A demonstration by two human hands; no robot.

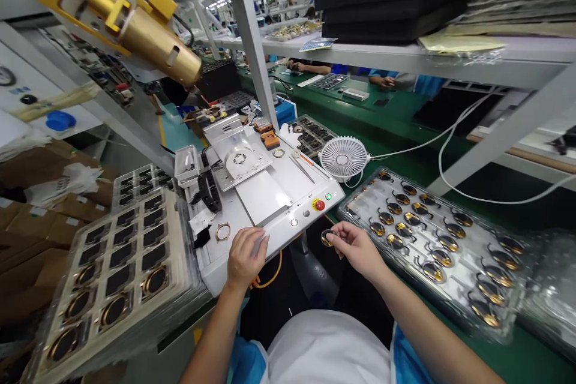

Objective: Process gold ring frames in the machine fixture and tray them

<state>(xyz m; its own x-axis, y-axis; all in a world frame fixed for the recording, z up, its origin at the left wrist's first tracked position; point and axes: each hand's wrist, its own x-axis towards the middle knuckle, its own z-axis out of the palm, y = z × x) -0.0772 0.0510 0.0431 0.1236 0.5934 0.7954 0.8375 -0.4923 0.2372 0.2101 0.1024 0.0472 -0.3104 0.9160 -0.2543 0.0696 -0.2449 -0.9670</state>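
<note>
In my right hand (355, 247), thumb and fingers pinch a small round watch display (326, 237), dark with a gold edge, in front of the white machine base. My left hand (246, 255) is at the front edge of that machine base (297, 216), fingers curled together; what they hold, if anything, is hidden. A bare rose-gold watch case (222, 231) lies on the base just left of this hand. To the right, a clear plastic tray (360, 207) holds several round gold-and-black displays (420, 209) with thin cables.
A sliding metal plate (263, 198) and fixture (240, 161) sit on the machine, with red button (319, 204) and tweezers (302, 168). Stacked trays (112, 264) stand left. A white fan (344, 157) stands beyond. Above left hangs a brass cylinder (162, 42). Other people's hands (386, 80) work opposite.
</note>
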